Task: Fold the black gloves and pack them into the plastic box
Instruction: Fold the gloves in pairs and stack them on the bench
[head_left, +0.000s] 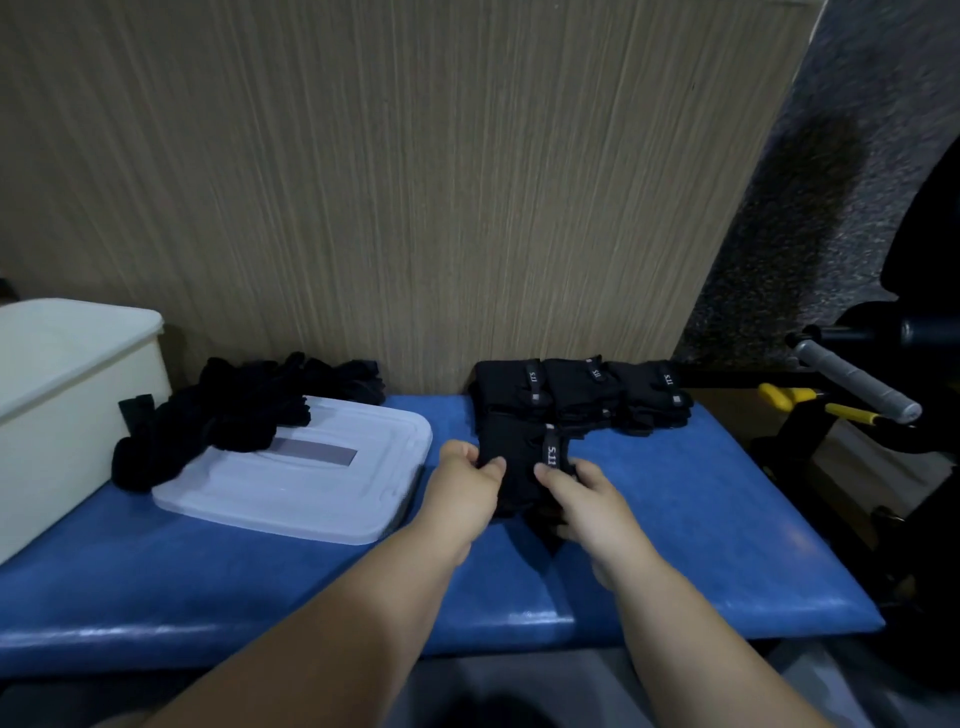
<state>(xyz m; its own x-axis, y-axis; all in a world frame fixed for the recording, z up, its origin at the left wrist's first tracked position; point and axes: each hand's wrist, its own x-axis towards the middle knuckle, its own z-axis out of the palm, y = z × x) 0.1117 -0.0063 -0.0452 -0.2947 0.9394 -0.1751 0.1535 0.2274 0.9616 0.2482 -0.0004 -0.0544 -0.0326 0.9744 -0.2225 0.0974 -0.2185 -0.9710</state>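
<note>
Folding step in hand; left hand (470, 480) and right hand (584, 499) both pinch one black glove (524, 457) on the blue table (727, 519), before three folded gloves (582, 395); unfolded pile (234, 410) awaits; next: crease, then carry to plastic box (62, 395), far left

Dim, slightly blurred wide-angle view, edges bowed.

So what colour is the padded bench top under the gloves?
Blue, glossy; the head view shows the bench top clearly.

Dim room, tan wood-grain wall panel (363, 182), blue padded bench (727, 519), speckled grey floor (831, 156) at right
</note>
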